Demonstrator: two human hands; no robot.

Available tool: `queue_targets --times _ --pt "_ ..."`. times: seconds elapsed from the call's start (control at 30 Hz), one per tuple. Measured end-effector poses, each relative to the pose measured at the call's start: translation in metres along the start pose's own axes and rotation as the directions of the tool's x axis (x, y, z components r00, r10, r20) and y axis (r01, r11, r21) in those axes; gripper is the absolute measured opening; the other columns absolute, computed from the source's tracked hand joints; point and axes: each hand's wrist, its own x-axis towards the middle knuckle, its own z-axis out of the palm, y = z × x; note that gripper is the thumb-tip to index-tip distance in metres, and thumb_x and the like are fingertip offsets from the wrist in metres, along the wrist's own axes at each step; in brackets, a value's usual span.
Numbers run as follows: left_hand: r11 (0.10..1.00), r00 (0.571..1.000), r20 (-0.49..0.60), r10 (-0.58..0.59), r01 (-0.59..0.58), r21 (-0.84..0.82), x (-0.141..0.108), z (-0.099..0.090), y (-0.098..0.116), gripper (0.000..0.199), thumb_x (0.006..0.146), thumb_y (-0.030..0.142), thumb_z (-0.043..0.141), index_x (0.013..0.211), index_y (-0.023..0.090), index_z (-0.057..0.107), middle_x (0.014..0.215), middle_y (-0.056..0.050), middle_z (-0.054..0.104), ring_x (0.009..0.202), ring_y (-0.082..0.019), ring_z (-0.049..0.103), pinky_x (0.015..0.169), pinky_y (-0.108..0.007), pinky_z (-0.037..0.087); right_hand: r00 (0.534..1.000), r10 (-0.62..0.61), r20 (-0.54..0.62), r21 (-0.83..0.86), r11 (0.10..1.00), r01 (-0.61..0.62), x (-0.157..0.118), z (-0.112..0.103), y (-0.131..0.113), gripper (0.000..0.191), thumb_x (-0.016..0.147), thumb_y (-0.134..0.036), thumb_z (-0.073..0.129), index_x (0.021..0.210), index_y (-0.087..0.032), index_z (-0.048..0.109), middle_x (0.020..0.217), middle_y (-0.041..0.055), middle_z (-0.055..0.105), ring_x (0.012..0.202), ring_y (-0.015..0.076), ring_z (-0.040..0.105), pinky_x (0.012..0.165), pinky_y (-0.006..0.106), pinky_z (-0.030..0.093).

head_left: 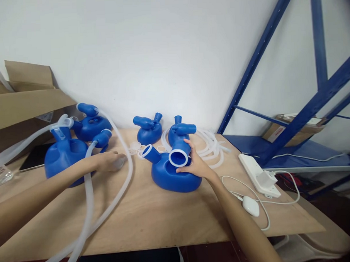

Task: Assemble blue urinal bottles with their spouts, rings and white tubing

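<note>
My right hand (195, 163) is wrapped round a blue cylindrical piece (183, 146) with a white-rimmed mouth, over a blue jug (174, 179) with a white-ringed spout. At centre left, my left hand (112, 160) has its fingers bent above the table beside a clear tube (129, 160); a small translucent piece shows at its fingers, and the grip is unclear. Two more blue jugs, one at the back centre (149, 135) and one behind my right hand (175, 133), stand near the wall. Blue jugs with tubes, one in front (66, 151) and one behind (92, 128), are at the left.
Cardboard boxes (25, 102) and a dark tablet (37, 157) lie at the left of the wooden table (156, 224). Coiled clear tubing (212, 146) is at the back right. A power strip (259, 175), white cables and a white charger (250, 206) lie near the blue shelf frame (301, 112).
</note>
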Motion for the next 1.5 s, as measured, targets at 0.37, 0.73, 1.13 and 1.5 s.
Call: queue_targets --times 0.37,0.73,1.13,1.5 --pt "0.999 1.0 0.018 -0.02 0.02 -0.036 0.023 -0.087 0.031 0.076 0.089 0.051 0.059 0.155 0.015 0.05 0.126 -0.012 0.07 0.097 -0.025 0.069 0.083 -0.033 0.057 1.0 0.013 -0.005 0.033 0.999 -0.013 0.0 0.0 -0.002 0.127 0.062 -0.055 0.097 0.163 -0.031 0.023 0.166 0.0166 0.035 0.152 0.0399 0.043 0.125 0.059 0.038" --pt "0.882 0.763 -0.568 0.308 -0.453 -0.13 0.05 -0.071 0.151 0.016 0.096 0.019 0.055 0.112 0.02 0.058 0.111 -0.009 0.076 0.091 -0.022 0.074 0.077 -0.032 0.058 0.998 0.024 -0.051 0.003 1.0 -0.023 -0.001 0.003 -0.007 0.124 0.063 -0.053 0.097 0.162 -0.029 0.027 0.163 0.0156 0.042 0.151 0.0384 0.045 0.123 0.055 0.041" --pt "0.715 0.446 -0.606 0.658 -0.623 0.318 0.085 -0.027 0.173 0.051 0.106 0.043 0.055 0.146 0.012 0.05 0.132 -0.024 0.061 0.122 -0.037 0.061 0.098 -0.058 0.06 0.992 0.049 -0.119 0.107 0.994 -0.036 0.0 0.004 -0.01 0.088 0.086 -0.046 0.081 0.16 -0.027 0.036 0.158 0.0114 0.049 0.139 0.0309 0.055 0.118 0.047 0.048" --pt "0.601 0.207 -0.622 0.755 -0.599 0.53 0.096 -0.04 0.168 0.011 0.099 0.013 0.063 0.11 0.015 0.064 0.108 -0.014 0.074 0.105 -0.028 0.073 0.084 -0.042 0.067 0.999 0.034 0.02 0.194 0.98 -0.037 -0.001 0.001 -0.002 0.139 0.069 -0.05 0.096 0.169 -0.034 0.001 0.166 0.016 0.039 0.145 0.0307 0.053 0.122 0.048 0.046"
